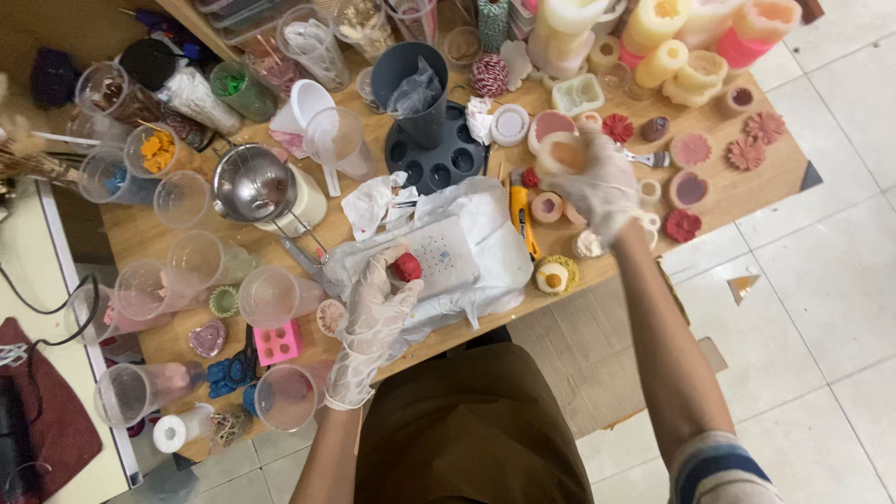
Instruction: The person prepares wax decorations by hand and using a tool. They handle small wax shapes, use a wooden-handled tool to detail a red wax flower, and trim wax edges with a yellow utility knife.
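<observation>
Head view, looking down: a gloved left hand (373, 313) pinches a small red wax piece (407, 267) over a white cloth (485, 233) on a crowded wooden desk (775, 182). The gloved right hand (597, 182), farther out, clasps a pale round ring-shaped mould (558, 154). Clear plastic cups (271, 297) stand just beside the left wrist; a careless elbow could likely topple them, and thin gloves may slip on wax.

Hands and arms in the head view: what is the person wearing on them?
Both the left hand and the right hand wear thin, translucent whitish disposable gloves, wrinkled and ending at the wrists. The forearms are bare. A striped sleeve in blue, white and orange shows on the right upper arm.
</observation>
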